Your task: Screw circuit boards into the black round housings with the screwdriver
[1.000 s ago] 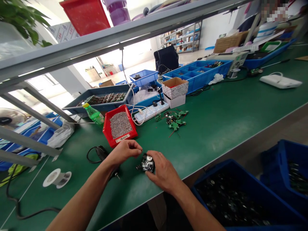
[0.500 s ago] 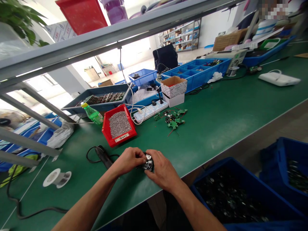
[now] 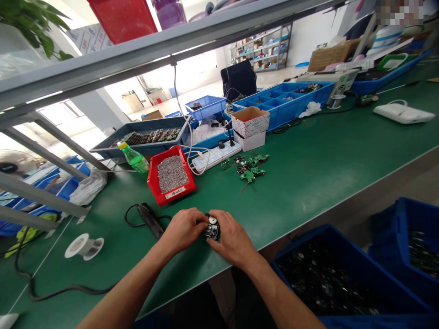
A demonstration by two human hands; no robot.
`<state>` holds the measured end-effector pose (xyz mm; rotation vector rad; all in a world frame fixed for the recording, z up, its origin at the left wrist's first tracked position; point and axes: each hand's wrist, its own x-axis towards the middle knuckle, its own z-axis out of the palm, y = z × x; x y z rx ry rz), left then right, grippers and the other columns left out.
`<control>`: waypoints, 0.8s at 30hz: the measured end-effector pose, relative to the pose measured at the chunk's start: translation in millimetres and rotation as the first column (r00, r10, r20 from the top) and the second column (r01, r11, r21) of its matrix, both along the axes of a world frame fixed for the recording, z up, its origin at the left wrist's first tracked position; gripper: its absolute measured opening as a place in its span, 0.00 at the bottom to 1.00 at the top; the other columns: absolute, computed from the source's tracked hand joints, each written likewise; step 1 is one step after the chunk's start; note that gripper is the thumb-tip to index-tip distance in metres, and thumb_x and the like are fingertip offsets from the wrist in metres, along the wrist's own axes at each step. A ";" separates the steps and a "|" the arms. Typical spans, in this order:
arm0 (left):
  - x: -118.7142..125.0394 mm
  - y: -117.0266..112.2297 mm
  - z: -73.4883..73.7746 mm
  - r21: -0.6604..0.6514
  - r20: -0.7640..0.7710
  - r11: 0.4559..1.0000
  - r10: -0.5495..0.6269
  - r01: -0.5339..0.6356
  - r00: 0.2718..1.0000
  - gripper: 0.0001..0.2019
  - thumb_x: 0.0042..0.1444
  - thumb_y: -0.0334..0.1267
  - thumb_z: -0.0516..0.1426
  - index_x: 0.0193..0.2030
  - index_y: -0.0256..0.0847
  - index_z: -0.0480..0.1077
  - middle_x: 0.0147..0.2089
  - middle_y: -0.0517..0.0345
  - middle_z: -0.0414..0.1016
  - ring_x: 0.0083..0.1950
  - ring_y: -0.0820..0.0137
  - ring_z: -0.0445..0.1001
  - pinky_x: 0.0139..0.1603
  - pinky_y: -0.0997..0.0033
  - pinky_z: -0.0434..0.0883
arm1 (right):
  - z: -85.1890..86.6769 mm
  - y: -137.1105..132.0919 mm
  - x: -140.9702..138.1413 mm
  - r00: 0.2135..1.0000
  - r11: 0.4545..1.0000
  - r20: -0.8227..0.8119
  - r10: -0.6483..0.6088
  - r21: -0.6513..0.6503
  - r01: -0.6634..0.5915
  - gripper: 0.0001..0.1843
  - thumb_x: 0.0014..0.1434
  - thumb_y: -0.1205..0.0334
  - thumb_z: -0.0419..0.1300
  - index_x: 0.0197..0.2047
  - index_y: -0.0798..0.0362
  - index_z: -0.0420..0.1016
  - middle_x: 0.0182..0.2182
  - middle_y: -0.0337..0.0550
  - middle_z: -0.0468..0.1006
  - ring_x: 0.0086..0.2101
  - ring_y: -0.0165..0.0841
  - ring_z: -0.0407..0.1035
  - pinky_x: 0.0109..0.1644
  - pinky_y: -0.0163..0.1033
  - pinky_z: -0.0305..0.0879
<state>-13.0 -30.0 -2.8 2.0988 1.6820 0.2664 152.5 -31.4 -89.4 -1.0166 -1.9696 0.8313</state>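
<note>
A small black mechanical assembly with a round silver part on top rests on the green bench near its front edge. My right hand curls round it from the right. From the left, my left hand has its fingertips pinched against the assembly. A black power screwdriver with a cable lies just left of my left hand. Behind it stands a red bin full of small grey screws.
Green circuit boards and a white power strip lie mid-bench. A white box, blue trays, a green bottle and a solder reel sit around. Blue crates of dark parts stand below the front edge.
My left hand has moved right from beside the red bin and closed in on the assembly. The right hand has kept hold of it.
</note>
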 end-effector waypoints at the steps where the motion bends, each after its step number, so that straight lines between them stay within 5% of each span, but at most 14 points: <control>1: 0.7 -2.9 0.6 0.029 -0.039 0.999 -0.033 0.034 0.999 0.10 0.58 0.33 0.55 0.36 0.42 0.79 0.35 0.56 0.76 0.37 0.67 0.74 0.40 0.69 0.66 | -0.1 0.0 0.0 1.000 1.000 -0.002 0.001 0.002 -0.001 0.30 0.50 0.70 0.62 0.56 0.50 0.62 0.52 0.46 0.72 0.51 0.43 0.66 0.57 0.51 0.65; 10: -4.7 -8.8 -2.5 0.111 -0.020 0.994 -0.022 0.024 1.000 0.09 0.60 0.33 0.55 0.39 0.42 0.78 0.36 0.56 0.75 0.38 0.68 0.74 0.42 0.69 0.68 | 2.1 -0.8 -0.3 1.000 1.000 0.005 0.004 0.005 -0.004 0.30 0.50 0.70 0.62 0.56 0.51 0.62 0.51 0.47 0.72 0.51 0.43 0.66 0.57 0.51 0.65; 17: -6.4 -15.0 5.5 0.113 -0.103 0.985 -0.118 0.130 0.988 0.12 0.61 0.36 0.53 0.42 0.47 0.79 0.40 0.56 0.75 0.41 0.68 0.74 0.44 0.69 0.69 | 1.8 -0.3 -0.7 1.000 1.000 -0.001 0.003 0.012 -0.003 0.31 0.50 0.70 0.63 0.57 0.50 0.62 0.52 0.46 0.72 0.51 0.41 0.66 0.58 0.50 0.65; 19: -18.2 -14.2 9.6 0.179 -0.100 0.984 -0.006 0.024 0.995 0.12 0.62 0.40 0.53 0.41 0.46 0.78 0.42 0.56 0.76 0.42 0.68 0.75 0.46 0.69 0.69 | 2.2 -1.0 -0.3 1.000 1.000 0.005 0.000 0.015 0.000 0.31 0.50 0.70 0.64 0.57 0.50 0.62 0.52 0.46 0.72 0.51 0.42 0.66 0.58 0.50 0.65; 21: -38.8 -13.1 12.5 0.264 -0.148 0.943 0.246 -0.202 0.958 0.13 0.62 0.46 0.52 0.42 0.45 0.76 0.43 0.55 0.77 0.42 0.65 0.76 0.46 0.66 0.70 | 2.6 -2.0 0.2 1.000 1.000 0.005 -0.010 0.024 0.010 0.32 0.50 0.70 0.64 0.58 0.50 0.62 0.53 0.46 0.72 0.52 0.42 0.65 0.59 0.50 0.64; 24: -79.1 -12.3 9.6 0.303 -0.302 0.782 0.621 -0.545 0.723 0.22 0.59 0.58 0.50 0.48 0.44 0.73 0.42 0.48 0.79 0.42 0.52 0.77 0.43 0.56 0.70 | 2.5 -3.3 1.1 0.999 0.999 -0.005 -0.033 0.041 0.033 0.33 0.49 0.71 0.64 0.58 0.50 0.62 0.53 0.47 0.71 0.53 0.42 0.64 0.60 0.50 0.64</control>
